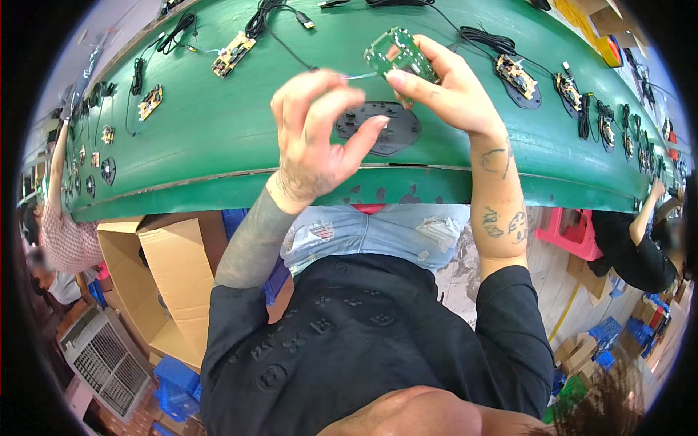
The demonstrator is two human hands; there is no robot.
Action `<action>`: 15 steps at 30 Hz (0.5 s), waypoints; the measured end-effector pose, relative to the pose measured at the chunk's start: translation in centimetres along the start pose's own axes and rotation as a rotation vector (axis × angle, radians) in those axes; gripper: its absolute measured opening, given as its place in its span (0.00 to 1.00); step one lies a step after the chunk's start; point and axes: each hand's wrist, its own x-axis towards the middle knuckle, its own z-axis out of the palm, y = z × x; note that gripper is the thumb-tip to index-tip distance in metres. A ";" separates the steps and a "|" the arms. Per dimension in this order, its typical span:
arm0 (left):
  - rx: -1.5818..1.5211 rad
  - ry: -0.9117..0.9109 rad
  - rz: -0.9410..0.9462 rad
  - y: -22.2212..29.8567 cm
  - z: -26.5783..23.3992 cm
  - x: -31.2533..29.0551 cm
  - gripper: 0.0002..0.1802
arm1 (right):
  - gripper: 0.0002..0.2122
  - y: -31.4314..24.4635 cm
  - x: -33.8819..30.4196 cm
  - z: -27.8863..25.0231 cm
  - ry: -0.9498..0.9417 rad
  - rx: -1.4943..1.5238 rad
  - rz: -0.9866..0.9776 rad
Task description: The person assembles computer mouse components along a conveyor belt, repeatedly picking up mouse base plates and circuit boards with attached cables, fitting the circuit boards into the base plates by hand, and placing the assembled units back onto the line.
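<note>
the blurred left hand (pixel 311 149) hides part of the black oval plate (pixel 401 132).

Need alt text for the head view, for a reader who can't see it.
A person's right hand holds a green circuit board above a green work surface; the left hand, blurred, is beside it with fingers curled. A rounded dark plate lies beneath, with tan circuit boards and black cables on either side.
</note>
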 end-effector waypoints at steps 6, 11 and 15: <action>-0.127 -0.360 -0.048 -3.2 -1.4 0.2 0.08 | 0.13 -0.4 -0.6 -2.5 -0.222 0.031 0.111; -0.250 -0.321 -0.342 -4.0 -0.5 -2.2 0.08 | 0.17 1.4 0.4 -2.2 -0.166 -0.360 0.264; -0.151 -0.410 -0.297 -4.4 -0.6 -2.5 0.08 | 0.18 2.1 0.7 -2.4 -0.170 -0.377 0.329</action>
